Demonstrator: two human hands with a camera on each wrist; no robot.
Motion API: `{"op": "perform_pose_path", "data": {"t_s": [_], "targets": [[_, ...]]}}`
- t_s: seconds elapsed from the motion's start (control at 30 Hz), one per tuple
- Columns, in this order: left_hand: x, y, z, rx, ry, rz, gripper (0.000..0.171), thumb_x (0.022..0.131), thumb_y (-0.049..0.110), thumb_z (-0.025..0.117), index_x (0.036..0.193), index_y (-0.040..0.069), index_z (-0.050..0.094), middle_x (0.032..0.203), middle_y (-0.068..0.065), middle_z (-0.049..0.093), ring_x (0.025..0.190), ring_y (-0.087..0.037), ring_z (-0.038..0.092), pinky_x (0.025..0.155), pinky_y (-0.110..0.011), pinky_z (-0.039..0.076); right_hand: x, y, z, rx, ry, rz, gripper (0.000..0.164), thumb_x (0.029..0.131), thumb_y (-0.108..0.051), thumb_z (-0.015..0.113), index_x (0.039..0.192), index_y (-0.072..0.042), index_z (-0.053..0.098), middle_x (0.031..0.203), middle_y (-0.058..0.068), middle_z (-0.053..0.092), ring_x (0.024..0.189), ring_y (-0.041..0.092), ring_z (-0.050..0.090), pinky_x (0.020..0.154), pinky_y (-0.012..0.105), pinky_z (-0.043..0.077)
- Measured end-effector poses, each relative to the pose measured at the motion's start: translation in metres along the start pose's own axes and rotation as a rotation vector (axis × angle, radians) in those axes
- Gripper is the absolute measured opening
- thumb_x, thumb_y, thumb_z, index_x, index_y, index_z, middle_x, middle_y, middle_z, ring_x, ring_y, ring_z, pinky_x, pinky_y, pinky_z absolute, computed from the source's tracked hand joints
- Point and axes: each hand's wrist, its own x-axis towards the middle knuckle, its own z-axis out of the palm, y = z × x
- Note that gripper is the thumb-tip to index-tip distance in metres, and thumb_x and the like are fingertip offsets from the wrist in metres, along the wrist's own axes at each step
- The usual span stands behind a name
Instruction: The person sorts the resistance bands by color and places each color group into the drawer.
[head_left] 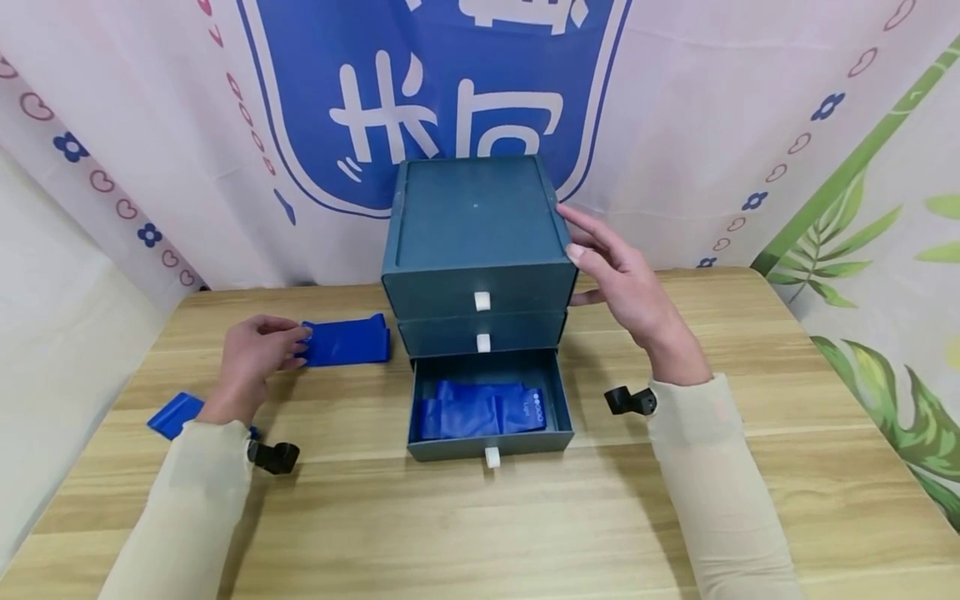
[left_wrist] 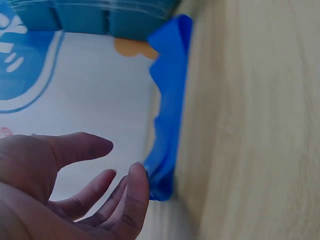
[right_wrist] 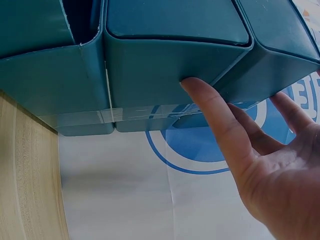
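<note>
A folded blue resistance band [head_left: 347, 342] lies on the table left of a dark teal drawer cabinet [head_left: 476, 221]. My left hand [head_left: 258, 360] is at its left end. In the left wrist view, a fingertip meets or nearly meets the band [left_wrist: 172, 110], while the thumb stands apart from the loosely bent fingers. My right hand [head_left: 633, 292] rests against the cabinet's upper right side with fingers spread. The right wrist view shows one finger touching the cabinet wall [right_wrist: 150, 75]. The bottom drawer [head_left: 450, 451] is pulled out, with folded blue resistance bands [head_left: 480, 414] inside, one marked "Light".
Another blue band [head_left: 176, 414] lies farther left, partly hidden behind the left forearm. Two upper drawers with white pull tabs [head_left: 482, 301] are closed. The wooden table [head_left: 495, 533] ends at a printed curtain [head_left: 675, 125] behind the cabinet.
</note>
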Motion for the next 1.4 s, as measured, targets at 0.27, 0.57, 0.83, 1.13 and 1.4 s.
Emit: {"op": "perform_pose_path", "data": {"t_s": [0.27, 0.57, 0.83, 1.13, 1.4], "targets": [[0.011, 0.001, 0.002, 0.2, 0.047, -0.039, 0.062, 0.107, 0.028, 0.064, 0.154, -0.008, 0.044, 0.146, -0.03, 0.054, 0.07, -0.005, 0.068, 0.069, -0.023, 0.062, 0.0, -0.001, 0.0, 0.005, 0.008, 0.0, 0.051, 0.113, -0.037, 0.05, 0.164, -0.04, 0.045, 0.165, 0.008, 0.049, 0.137, 0.034, 0.058, 0.085, 0.035, 0.067], [0.016, 0.006, 0.0, 0.315, 0.016, -0.069, 0.054, 0.108, 0.023, 0.062, 0.145, -0.015, 0.051, 0.137, -0.035, 0.06, 0.068, -0.009, 0.07, 0.066, -0.024, 0.06, 0.001, -0.001, 0.0, 0.007, 0.01, -0.007, 0.051, 0.113, -0.037, 0.05, 0.164, -0.04, 0.045, 0.166, 0.007, 0.049, 0.138, 0.035, 0.059, 0.085, 0.036, 0.067], [0.02, 0.005, -0.002, 0.461, 0.024, -0.12, 0.055, 0.105, 0.027, 0.064, 0.137, -0.017, 0.061, 0.142, -0.037, 0.063, 0.106, -0.032, 0.067, 0.082, -0.036, 0.055, 0.002, 0.001, 0.001, 0.007, 0.007, -0.005, 0.051, 0.113, -0.036, 0.05, 0.164, -0.04, 0.044, 0.164, 0.008, 0.05, 0.135, 0.035, 0.06, 0.088, 0.043, 0.067], [0.02, 0.002, -0.002, 0.42, -0.031, -0.125, 0.048, 0.109, 0.026, 0.059, 0.136, -0.014, 0.062, 0.133, -0.03, 0.063, 0.106, -0.033, 0.06, 0.085, -0.038, 0.051, 0.001, 0.001, 0.001, -0.002, 0.01, -0.002, 0.051, 0.113, -0.036, 0.05, 0.164, -0.04, 0.044, 0.164, 0.008, 0.05, 0.136, 0.035, 0.059, 0.09, 0.048, 0.066], [0.017, 0.0, 0.004, 0.363, 0.016, 0.023, 0.042, 0.109, 0.022, 0.061, 0.139, -0.007, 0.055, 0.13, -0.029, 0.062, 0.1, -0.028, 0.064, 0.071, -0.028, 0.052, 0.0, 0.002, 0.001, -0.005, 0.015, 0.001, 0.051, 0.113, -0.036, 0.049, 0.164, -0.04, 0.044, 0.164, 0.007, 0.05, 0.136, 0.035, 0.06, 0.088, 0.043, 0.067]]}}
